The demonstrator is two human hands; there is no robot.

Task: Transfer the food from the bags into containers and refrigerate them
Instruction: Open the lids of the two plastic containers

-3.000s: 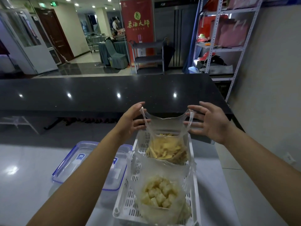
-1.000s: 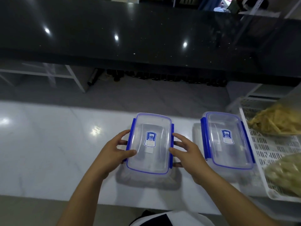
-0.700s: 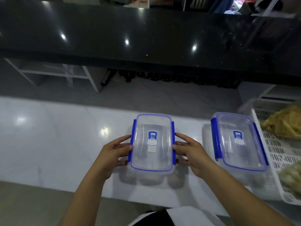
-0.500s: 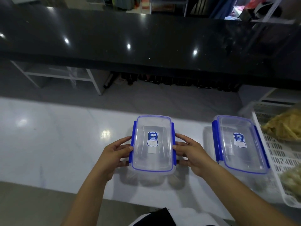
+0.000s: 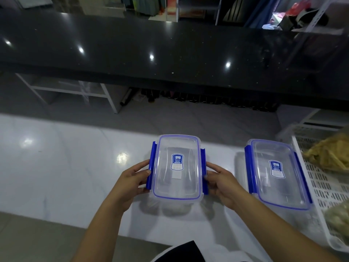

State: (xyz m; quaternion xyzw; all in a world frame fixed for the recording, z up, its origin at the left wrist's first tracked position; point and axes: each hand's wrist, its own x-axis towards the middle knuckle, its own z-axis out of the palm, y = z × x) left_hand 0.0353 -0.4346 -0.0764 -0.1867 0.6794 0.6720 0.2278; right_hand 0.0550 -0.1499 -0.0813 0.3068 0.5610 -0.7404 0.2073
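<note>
A clear lidded container [image 5: 177, 167] with blue side clips stands on the white counter [image 5: 66, 167] in front of me. My left hand [image 5: 132, 178] grips its left clip, thumb on top. My right hand [image 5: 221, 182] grips the right clip the same way. The lid is on and the box looks empty. A second identical closed container [image 5: 277, 173] stands just to the right. Further right, a white slotted basket [image 5: 321, 186] holds a bag of yellow strips [image 5: 328, 156] and a bag of pale cubes [image 5: 338, 218], both cut off by the frame edge.
A long black glossy counter [image 5: 170, 53] runs across the far side, with a gap and floor between it and the white counter. A white frame [image 5: 75, 91] stands under it at the left. The white counter stretches bare to the left of the containers.
Three seconds ago both hands held a bag's handles in the basket. In the last second they stayed at the near container's sides, fingers settling onto the blue clips.
</note>
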